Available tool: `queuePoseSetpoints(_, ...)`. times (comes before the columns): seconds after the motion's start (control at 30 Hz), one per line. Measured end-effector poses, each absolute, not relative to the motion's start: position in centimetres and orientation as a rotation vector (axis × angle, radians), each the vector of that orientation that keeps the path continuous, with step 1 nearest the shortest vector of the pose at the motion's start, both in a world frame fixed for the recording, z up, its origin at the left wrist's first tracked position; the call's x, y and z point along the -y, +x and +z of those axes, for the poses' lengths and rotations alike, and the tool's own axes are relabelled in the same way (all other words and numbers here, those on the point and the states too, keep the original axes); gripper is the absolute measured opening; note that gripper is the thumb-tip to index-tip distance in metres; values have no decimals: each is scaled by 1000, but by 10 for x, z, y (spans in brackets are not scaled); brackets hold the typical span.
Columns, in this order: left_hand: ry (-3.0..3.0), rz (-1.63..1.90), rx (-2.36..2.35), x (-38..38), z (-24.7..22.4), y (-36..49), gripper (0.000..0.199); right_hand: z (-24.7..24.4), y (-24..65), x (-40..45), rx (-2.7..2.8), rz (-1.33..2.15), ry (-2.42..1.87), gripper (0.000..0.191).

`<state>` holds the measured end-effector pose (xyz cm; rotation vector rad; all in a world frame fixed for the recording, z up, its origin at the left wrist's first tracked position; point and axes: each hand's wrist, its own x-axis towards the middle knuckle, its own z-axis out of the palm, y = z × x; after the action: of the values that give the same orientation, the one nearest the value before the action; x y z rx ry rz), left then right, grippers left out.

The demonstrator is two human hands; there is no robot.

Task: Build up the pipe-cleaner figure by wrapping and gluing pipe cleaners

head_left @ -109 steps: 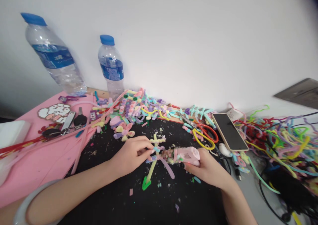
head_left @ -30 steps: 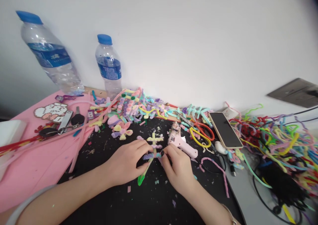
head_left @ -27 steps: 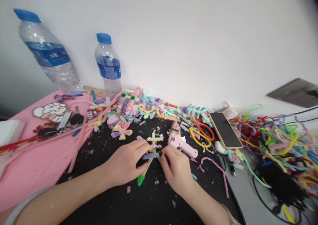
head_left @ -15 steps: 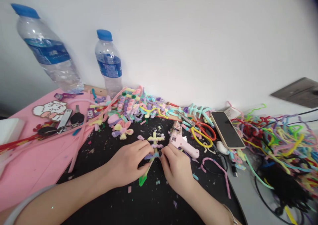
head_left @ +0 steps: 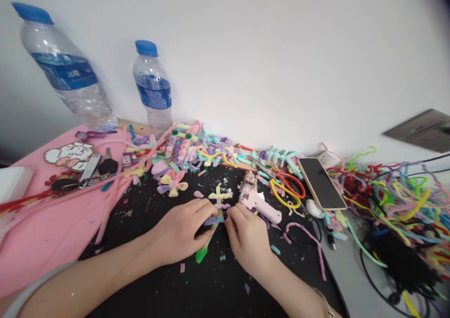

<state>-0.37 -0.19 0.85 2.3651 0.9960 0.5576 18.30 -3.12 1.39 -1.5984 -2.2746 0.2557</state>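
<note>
Left hand (head_left: 183, 229): curled nearly closed at centre, finger and thumb holding the left side of the fuzzy stem (head_left: 221, 206).
Right hand (head_left: 251, 240): fingertips bunched at the stem's right; whether they gripped it could not be told.
Stem: lay at centre between the hands, its green tip (head_left: 201, 255) pointing lower left.
Glue gun (head_left: 258, 204): just beyond the right knuckles, hemming that side.
Black surface (head_left: 197, 290): scrap-strewn, ran between the forearms to the bottom edge; its right edge met a grey surface (head_left: 355, 276), lower right.
Scissors (head_left: 290, 189), phone (head_left: 323, 184): right of centre.
Craft pile (head_left: 197, 147): along the far edge, upper centre.
Pink sheet (head_left: 52, 224): left.
</note>
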Motion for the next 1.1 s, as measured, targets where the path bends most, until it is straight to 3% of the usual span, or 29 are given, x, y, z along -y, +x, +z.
queuePoseSetpoints(0.53,2371,560,-982,2,9,-3,19,16,186,28,2304,48,-1618,23)
queuePoseSetpoints(1.1,2367,580,-965,3,9,-5,26,16,205,27,2224,359,-1402,17)
